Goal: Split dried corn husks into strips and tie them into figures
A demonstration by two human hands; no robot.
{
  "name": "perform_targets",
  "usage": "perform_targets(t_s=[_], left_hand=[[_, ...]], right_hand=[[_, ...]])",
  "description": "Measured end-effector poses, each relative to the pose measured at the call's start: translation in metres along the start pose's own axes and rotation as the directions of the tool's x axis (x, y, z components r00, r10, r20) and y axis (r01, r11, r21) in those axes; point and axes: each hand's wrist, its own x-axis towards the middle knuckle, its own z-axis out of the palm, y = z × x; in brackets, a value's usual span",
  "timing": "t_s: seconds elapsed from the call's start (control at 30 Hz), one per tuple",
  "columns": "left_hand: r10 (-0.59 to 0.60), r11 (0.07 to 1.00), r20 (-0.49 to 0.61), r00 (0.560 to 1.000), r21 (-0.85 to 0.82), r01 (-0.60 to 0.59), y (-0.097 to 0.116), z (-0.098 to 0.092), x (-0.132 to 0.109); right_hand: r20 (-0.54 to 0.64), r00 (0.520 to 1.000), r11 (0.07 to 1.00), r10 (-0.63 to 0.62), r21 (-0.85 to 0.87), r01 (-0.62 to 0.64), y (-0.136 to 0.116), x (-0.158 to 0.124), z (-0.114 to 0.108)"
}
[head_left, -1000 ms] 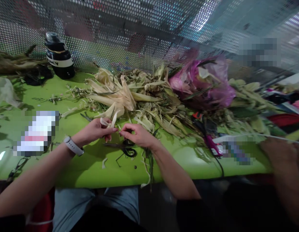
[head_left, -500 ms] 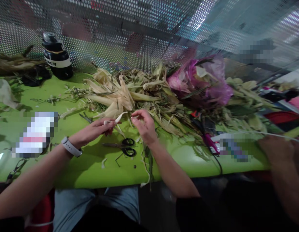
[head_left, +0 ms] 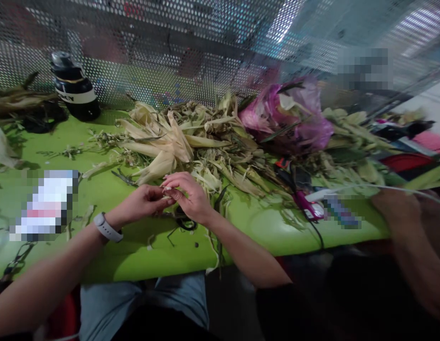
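My left hand (head_left: 143,202), with a white watch on its wrist, and my right hand (head_left: 189,195) meet over the green table (head_left: 134,246), fingers curled together around a thin pale husk strip that is now almost hidden between them. Just behind the hands lies a pile of dried corn husks (head_left: 170,137). Black-handled scissors (head_left: 184,221) lie on the table under my right wrist, partly covered.
A black bottle (head_left: 74,87) stands at the back left by a perforated metal screen. A pink plastic bag (head_left: 287,116) sits among the husks at right. Another person's arm (head_left: 408,222) rests at the right table edge, near a pink-handled tool (head_left: 307,206).
My right hand had lifted toward the husk pile, drawing the strip out; it has now come back down against my left hand, closing over the strip. The view shifted slightly.
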Motion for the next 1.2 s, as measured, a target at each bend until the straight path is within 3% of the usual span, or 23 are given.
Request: perform_targets(t_s=[0.13,0.27,0.5,0.57,0.67,0.77,0.87,0.97,1.03,1.07,1.13,1.2], left_hand=[[0.013,1.0,0.099,0.995,0.025,-0.016,-0.001,-0.001,0.0],[-0.013,0.995,0.158,0.987,-0.094,0.028,0.0,0.0,0.0],[-0.105,0.928,0.041,0.994,-0.356,0.113,0.004,0.002,0.0],[-0.135,0.926,0.008,0.991,-0.354,0.129,0.003,0.002,0.0],[-0.156,0.953,-0.013,0.988,-0.265,0.147,0.001,0.001,0.0],[-0.169,0.959,0.007,0.986,-0.23,0.166,0.0,0.001,0.001],[-0.167,0.929,-0.015,0.986,-0.337,0.152,-0.002,0.003,0.002],[-0.119,0.877,-0.135,0.984,-0.478,0.041,-0.005,0.006,0.003],[-0.063,0.857,-0.226,0.972,-0.511,-0.064,-0.006,0.007,0.003],[-0.032,0.857,-0.266,0.964,-0.503,-0.11,-0.006,0.007,0.004],[0.023,0.877,-0.323,0.946,-0.448,-0.174,-0.005,0.007,0.004],[0.062,0.901,-0.345,0.937,-0.385,-0.201,-0.003,0.007,0.004]], right_hand=[[-0.038,0.998,0.998,0.04,-0.036,-0.041,-0.002,-0.002,0.009],[-0.071,0.994,0.995,0.089,-0.028,-0.091,-0.003,-0.002,0.012],[-0.06,0.942,0.943,0.33,0.069,-0.326,0.002,0.005,-0.012],[0.004,0.92,0.919,0.393,0.027,-0.392,0.004,0.006,-0.015],[0.057,0.921,0.923,0.386,-0.011,-0.386,0.007,0.005,-0.013],[-0.013,0.944,0.943,0.331,-0.036,-0.331,0.011,0.004,-0.009],[-0.12,0.956,0.956,0.268,-0.091,-0.28,0.011,0.003,-0.013],[-0.391,0.907,0.967,0.159,-0.124,-0.223,0.004,0.001,-0.019],[-0.451,0.886,0.972,0.11,-0.135,-0.19,-0.002,-0.001,-0.019],[-0.385,0.916,0.976,0.118,-0.124,-0.177,-0.005,-0.003,-0.017],[-0.103,0.977,0.979,0.188,-0.059,-0.194,-0.009,-0.005,-0.009],[0.141,0.954,0.962,0.263,0.034,-0.27,-0.01,-0.006,0.001]])
